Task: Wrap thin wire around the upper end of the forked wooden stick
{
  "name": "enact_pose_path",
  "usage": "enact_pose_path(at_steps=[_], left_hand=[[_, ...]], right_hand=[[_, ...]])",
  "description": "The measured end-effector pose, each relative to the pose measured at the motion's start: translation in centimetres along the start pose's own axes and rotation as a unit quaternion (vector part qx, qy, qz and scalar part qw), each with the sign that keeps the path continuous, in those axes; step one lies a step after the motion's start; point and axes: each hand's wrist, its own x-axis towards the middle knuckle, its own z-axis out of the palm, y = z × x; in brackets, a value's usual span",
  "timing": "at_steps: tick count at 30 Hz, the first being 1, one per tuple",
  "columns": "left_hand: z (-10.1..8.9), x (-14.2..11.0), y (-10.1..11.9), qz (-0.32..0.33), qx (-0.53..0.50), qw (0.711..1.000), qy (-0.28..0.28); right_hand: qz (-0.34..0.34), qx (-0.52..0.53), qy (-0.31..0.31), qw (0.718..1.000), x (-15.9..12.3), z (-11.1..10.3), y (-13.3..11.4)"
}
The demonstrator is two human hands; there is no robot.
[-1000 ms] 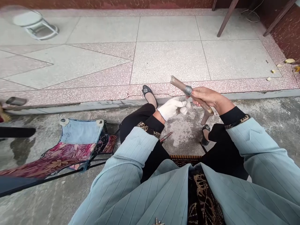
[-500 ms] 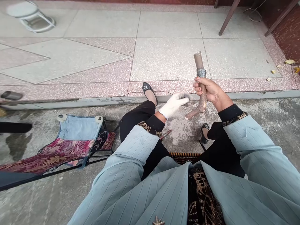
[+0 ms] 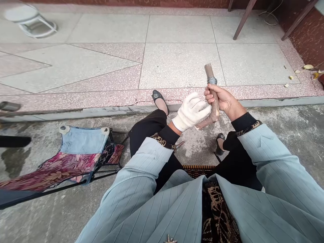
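My bare right hand (image 3: 222, 99) is wrapped round a brown forked stick (image 3: 211, 91) and holds it nearly upright. A band of thin grey wire (image 3: 212, 80) is wound round the stick just above my fingers. My left hand (image 3: 191, 111) wears a white knitted glove. It is closed against the lower fork of the stick, right beside my right hand. What the gloved fingers pinch is hidden. Both hands are above my knees, over the concrete ground.
A folding stool with a denim and floral cloth seat (image 3: 76, 155) stands to my left. A thin reddish rod (image 3: 179, 145) lies on the ground between my legs. A raised terrazzo step (image 3: 101, 101) runs across ahead. Wooden legs (image 3: 241, 20) stand at the far right, a white stool (image 3: 30, 18) at the far left.
The stick swung from lying tilted to nearly upright in my right hand. My gloved left hand moved up from below and closed against the stick's lower fork.
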Motion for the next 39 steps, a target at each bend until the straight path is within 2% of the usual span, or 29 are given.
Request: enact_pose_path(at_steps=[2,4,5,6,8,10,12,14,17,21,25,30,35,39], left_hand=[[-0.5,-0.1,0.4,-0.031,-0.038,0.998,0.038],[-0.9,-0.4,0.7,-0.135,-0.120,0.978,0.104],[-0.9,-0.5,0.9,-0.206,-0.177,0.952,0.143],[-1.0,-0.6,0.9,-0.276,-0.244,0.912,0.181],[-0.8,-0.8,0.8,-0.386,-0.379,0.808,0.233],[-0.6,-0.9,0.6,-0.445,-0.486,0.712,0.244],[-0.5,-0.9,0.3,-0.475,-0.546,0.648,0.238],[-0.5,-0.9,0.1,-0.488,-0.571,0.616,0.235],[-0.7,-0.7,0.1,-0.500,-0.582,0.605,0.213],[-0.9,-0.6,0.3,-0.519,-0.580,0.604,0.168],[-0.9,-0.2,0.6,-0.541,-0.577,0.596,0.140],[-0.9,0.3,1.2,-0.558,-0.547,0.613,0.121],[-0.7,0.2,1.4,-0.559,-0.539,0.619,0.115],[-0.5,0.3,1.7,-0.565,-0.541,0.616,0.092]], right_hand=[[0.000,-0.007,0.005,1.000,0.1,-0.1,-0.1],[-0.006,-0.013,0.010,1.000,0.0,-0.3,-0.2],[-0.009,-0.019,0.009,1.000,-0.1,-0.3,-0.3],[-0.013,-0.027,0.007,1.000,-0.2,-0.4,-0.3],[-0.018,-0.050,0.000,0.999,-0.4,-0.5,-0.3],[-0.021,-0.075,-0.003,0.997,-0.5,-0.6,-0.1],[-0.030,-0.101,-0.008,0.994,-0.5,-0.7,0.1],[-0.045,-0.134,-0.018,0.990,-0.5,-0.9,0.3],[-0.065,-0.226,-0.018,0.972,-0.5,-1.0,0.6],[-0.082,-0.384,0.027,0.919,-0.5,-0.6,1.2],[-0.088,-0.440,0.046,0.892,-0.2,0.0,2.0],[-0.078,-0.438,0.072,0.893,0.2,0.0,3.1],[-0.092,-0.398,0.080,0.909,0.8,-0.4,4.1],[-0.086,-0.348,0.054,0.932,1.4,-0.7,4.8]])
